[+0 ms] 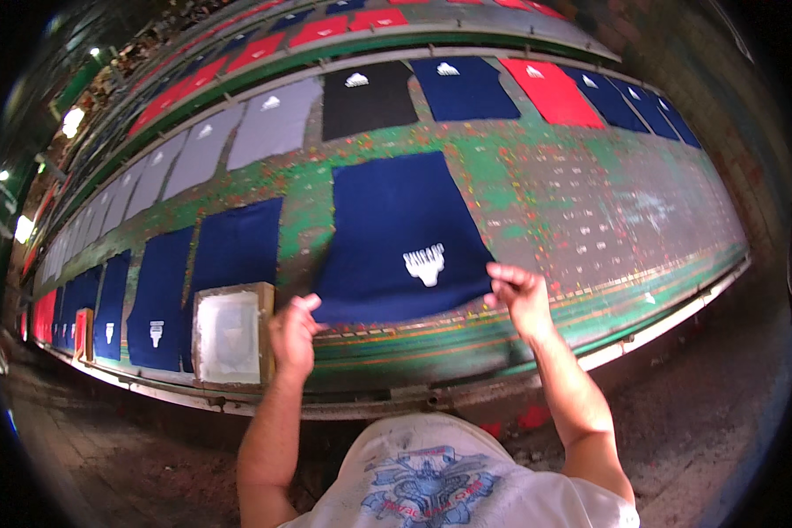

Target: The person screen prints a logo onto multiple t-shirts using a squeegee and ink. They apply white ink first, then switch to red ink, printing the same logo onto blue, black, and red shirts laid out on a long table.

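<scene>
while the printed navy fabric panel [402,238] is pinched at its near corners by the left hand [292,333] and right hand [519,295] on the green table [590,211], panels further left are already laid, the right stretch is left unfilled.

Pretty clearly a textile screen-printing workshop — the hand-printing kind. A long green printing table [537,202] runs the whole length of the room, its top crusted with old paint splatter in red, yellow and white. Fabric panels are laid flat along it in rows: navy pieces [238,242], grey ones [273,123], a black one [365,101] and red ones [550,88], many with a small white print already on them. A wooden-framed printing screen [229,336] sits on the near edge of the table, with another frame [84,334] further down. More panels line a second table behind — same colours. Bare dusty floor [704,405], lamps [72,117] glowing on the far left.
</scene>
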Demonstrator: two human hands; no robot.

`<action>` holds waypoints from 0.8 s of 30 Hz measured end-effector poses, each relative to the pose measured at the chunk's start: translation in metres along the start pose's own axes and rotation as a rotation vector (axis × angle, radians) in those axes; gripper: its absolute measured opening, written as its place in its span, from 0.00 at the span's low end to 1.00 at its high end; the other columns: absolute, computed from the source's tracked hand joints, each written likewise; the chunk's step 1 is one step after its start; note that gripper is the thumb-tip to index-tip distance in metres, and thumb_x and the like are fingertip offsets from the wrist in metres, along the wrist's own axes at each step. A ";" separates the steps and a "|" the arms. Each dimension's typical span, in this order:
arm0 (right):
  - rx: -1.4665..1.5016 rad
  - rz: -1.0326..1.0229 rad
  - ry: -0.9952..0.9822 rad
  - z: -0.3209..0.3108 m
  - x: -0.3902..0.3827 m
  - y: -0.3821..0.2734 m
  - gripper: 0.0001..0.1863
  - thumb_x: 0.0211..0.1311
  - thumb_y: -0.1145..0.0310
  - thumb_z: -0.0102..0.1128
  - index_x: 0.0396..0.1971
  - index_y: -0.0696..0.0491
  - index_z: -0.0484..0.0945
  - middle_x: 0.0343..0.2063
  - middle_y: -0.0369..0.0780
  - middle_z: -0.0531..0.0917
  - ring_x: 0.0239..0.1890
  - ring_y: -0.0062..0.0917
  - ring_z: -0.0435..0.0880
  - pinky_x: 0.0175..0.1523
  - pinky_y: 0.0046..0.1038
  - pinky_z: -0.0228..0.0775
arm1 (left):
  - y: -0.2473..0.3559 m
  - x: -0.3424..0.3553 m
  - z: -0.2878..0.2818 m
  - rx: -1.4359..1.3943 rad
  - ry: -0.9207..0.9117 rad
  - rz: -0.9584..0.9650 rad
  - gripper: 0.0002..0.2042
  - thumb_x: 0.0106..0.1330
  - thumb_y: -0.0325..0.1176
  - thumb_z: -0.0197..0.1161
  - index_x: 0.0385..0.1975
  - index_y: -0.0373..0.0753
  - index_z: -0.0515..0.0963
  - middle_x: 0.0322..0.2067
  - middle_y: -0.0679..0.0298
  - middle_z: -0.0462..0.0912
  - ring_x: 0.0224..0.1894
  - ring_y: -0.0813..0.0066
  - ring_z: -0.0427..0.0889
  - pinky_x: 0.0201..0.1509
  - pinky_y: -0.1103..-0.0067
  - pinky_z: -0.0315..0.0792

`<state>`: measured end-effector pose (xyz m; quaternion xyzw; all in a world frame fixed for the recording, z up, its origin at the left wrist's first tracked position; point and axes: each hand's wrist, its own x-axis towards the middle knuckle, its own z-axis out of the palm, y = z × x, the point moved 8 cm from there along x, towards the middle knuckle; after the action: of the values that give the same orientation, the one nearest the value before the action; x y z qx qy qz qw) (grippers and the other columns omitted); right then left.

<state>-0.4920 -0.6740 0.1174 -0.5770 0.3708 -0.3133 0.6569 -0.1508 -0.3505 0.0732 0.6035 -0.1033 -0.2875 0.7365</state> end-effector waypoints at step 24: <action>-0.261 0.203 -0.093 -0.016 -0.063 0.069 0.17 0.77 0.84 0.64 0.60 0.60 0.89 0.50 0.42 0.92 0.33 0.18 0.90 0.42 0.23 0.85 | -0.042 -0.068 -0.009 0.502 -0.085 0.003 0.29 0.71 0.13 0.69 0.73 0.36 0.81 0.32 0.74 0.74 0.27 0.91 0.71 0.32 0.82 0.86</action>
<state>-0.5399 -0.6198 0.0564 -0.6309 0.4339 -0.1673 0.6210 -0.2138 -0.3103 0.0441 0.7546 -0.2031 -0.2770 0.5591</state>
